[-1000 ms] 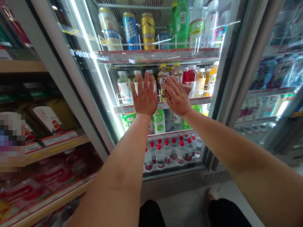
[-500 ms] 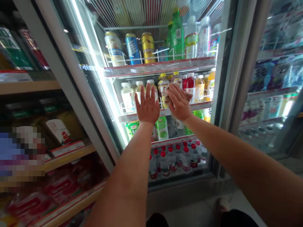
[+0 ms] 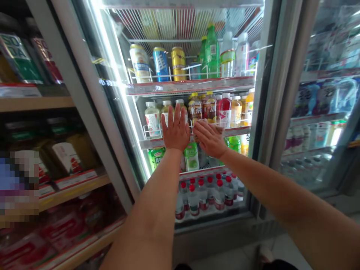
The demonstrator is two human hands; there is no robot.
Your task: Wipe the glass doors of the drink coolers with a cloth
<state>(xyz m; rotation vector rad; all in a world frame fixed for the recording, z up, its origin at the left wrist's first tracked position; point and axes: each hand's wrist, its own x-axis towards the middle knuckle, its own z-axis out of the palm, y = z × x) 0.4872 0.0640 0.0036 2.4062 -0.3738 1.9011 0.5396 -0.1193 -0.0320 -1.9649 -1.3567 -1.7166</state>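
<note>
Two hands: both flat on the glass door (image 3: 233, 157).
Left hand (image 3: 176, 133): fingers apart, palm on the glass.
Right hand (image 3: 209, 139): fingers straight, uncurled, pressing the cloth (image 3: 218, 128) to the glass.

Blocked across the middle of the frame by the glass door (image 3: 253, 48), left hand (image 3: 176, 132) and right hand (image 3: 209, 138) flat against it, close side by side. No way through to the bottles (image 3: 225, 108) and cans (image 3: 161, 63) behind. Hemmed left of centre by the grey door frame (image 3: 84, 112). Open at far left, onto crowded wooden shelves (image 3: 33, 103). Free air under the forearms, lower centre.
</note>
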